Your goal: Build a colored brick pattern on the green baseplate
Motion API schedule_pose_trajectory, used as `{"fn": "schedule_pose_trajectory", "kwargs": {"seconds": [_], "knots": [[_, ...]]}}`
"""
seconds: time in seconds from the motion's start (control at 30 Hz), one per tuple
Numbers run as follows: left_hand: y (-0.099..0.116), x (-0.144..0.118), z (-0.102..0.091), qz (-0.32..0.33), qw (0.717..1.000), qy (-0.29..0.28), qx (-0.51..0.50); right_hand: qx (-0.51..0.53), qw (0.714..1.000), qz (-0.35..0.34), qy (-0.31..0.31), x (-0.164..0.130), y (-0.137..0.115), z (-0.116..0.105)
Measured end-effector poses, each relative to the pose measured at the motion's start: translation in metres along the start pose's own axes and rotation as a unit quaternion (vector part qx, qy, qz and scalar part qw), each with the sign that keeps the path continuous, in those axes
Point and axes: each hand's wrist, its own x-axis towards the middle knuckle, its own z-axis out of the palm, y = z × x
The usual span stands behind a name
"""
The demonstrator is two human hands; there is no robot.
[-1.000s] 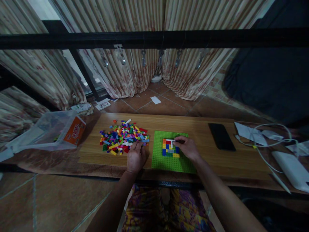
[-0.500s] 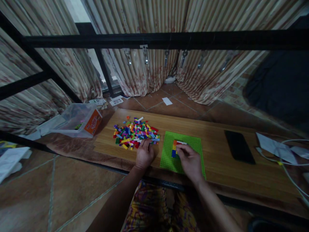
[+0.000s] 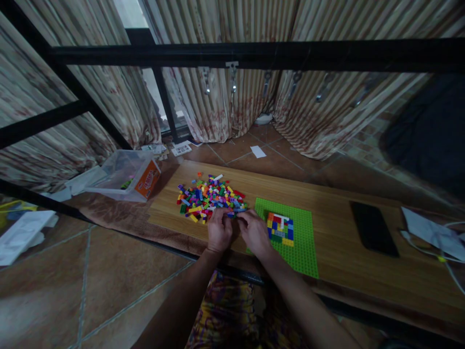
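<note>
Flanking loose bricks [image 3: 210,196]: bin [image 3: 147,180], green baseplate [image 3: 303,232].

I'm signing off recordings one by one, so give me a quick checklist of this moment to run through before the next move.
1. Left hand at the near edge of the brick pile: ok.
2. Right hand beside the left, near the pile's right end: ok.
3. Brick held in either hand: cannot tell, too small and partly hidden.
4. Brick patch on the green board: ok.
5. Phone apart from both hands: ok.
</note>
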Motion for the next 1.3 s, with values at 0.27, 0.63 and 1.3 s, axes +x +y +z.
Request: {"fn": "schedule_pose_trajectory", "kwargs": {"seconds": [0.27, 0.63, 1.3], "knots": [[0.001, 0.001, 0.000, -0.017, 1.000, -0.002, 0.003, -0.095, 0.994, 0.046, -0.028, 0.007, -0.009, 0.015], [0.001, 0.003, -0.001, 0.007, 1.000, -0.012, 0.007, 0.026, 0.997, 0.056, 0.035, -0.013, -0.011, -0.006], [-0.001, 0.004, -0.001, 0.013, 0.999, -0.040, 0.019, 0.032, 0.961, 0.218, 0.169, -0.049, 0.077, -0.084]]}}
